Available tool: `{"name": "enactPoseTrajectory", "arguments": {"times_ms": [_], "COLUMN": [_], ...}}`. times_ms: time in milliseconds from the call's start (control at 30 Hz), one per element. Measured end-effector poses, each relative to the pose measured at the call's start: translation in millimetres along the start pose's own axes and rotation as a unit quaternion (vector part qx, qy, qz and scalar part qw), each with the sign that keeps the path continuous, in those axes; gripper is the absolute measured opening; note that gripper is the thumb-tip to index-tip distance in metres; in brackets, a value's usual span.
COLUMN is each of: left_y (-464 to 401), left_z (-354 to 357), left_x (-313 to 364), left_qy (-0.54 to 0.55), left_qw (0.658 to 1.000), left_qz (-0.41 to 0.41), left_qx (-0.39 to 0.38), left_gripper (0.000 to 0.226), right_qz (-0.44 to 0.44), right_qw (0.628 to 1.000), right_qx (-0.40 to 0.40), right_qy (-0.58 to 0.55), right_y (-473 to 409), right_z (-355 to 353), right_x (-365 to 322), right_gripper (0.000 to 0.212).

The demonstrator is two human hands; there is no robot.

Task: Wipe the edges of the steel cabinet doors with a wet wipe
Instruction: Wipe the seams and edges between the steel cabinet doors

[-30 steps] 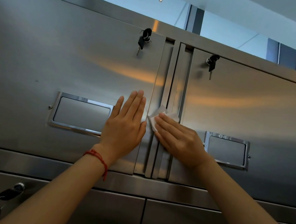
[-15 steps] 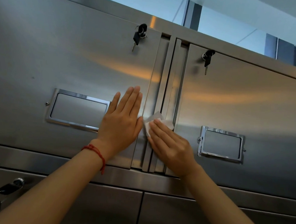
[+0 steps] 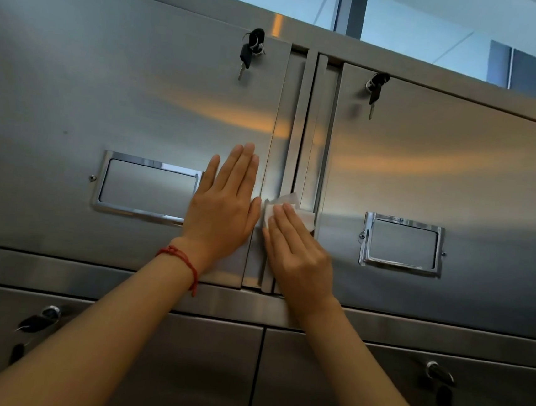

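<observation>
- The right hand [image 3: 300, 258] lies flat with straight fingers [image 3: 287, 214] pressing a folded white wet wipe [image 3: 289, 209] onto the vertical strips where the two upper steel doors meet.
- The wipe sits about two thirds of the way down that meeting edge, spanning the central post [image 3: 295, 123] and the inner edge of the right door [image 3: 458, 188]; most of it is hidden under the fingers, with only its upper part showing.
- The left hand [image 3: 224, 205] rests flat on the left door [image 3: 107, 89], fingers straight and close together, holding nothing; it looks to be steadying the door near its inner edge, just beside the wipe.
- A red string bracelet [image 3: 186, 260] circles the left wrist.
- Progress is hard to judge: the steel above the wipe shows no clear wet trace, so I cannot tell which lengths are already done.
- By my reading, the work is mid-pass on the central edges of the upper pair, with the short stretch below the hand down to the bottom rail left.
- Probably outstanding: the top, bottom and outer edges of both upper doors, and the lower doors [image 3: 178, 374] beneath, which no hand touches.
- Keys [image 3: 250, 52] hang from both upper locks and could snag a wipe passing along the top edge.
</observation>
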State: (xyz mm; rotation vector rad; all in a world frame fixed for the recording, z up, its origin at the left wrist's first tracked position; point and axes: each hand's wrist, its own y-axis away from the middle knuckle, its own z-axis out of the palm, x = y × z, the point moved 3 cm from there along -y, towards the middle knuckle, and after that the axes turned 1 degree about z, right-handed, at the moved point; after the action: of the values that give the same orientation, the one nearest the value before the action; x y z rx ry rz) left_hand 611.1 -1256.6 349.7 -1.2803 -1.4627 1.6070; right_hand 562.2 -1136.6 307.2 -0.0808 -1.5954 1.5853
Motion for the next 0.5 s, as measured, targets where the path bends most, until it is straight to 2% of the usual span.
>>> {"name": "enactPoseTrajectory", "arguments": {"times_ms": [167, 333, 500], "left_y": [-0.1, -0.3, -0.1], "left_z": [0.3, -0.6, 0.0], "left_x": [-0.6, -0.5, -0.8], "left_qy": [0.007, 0.011, 0.012], "left_qw": [1.0, 1.0, 1.0], "left_qz": [0.0, 0.0, 0.0], "left_qx": [-0.015, -0.023, -0.017], "left_gripper": [0.06, 0.06, 0.057], "right_qz": [0.059, 0.06, 0.091], "right_qw": [0.998, 0.998, 0.995], "right_qx": [-0.011, -0.01, -0.029], "right_qy": [0.007, 0.002, -0.014], "right_y": [5.1, 5.5, 9.1], "right_z": [6.1, 6.6, 7.2], "right_x": [-12.3, -10.9, -14.3], "right_gripper": [0.028, 0.025, 0.036]}}
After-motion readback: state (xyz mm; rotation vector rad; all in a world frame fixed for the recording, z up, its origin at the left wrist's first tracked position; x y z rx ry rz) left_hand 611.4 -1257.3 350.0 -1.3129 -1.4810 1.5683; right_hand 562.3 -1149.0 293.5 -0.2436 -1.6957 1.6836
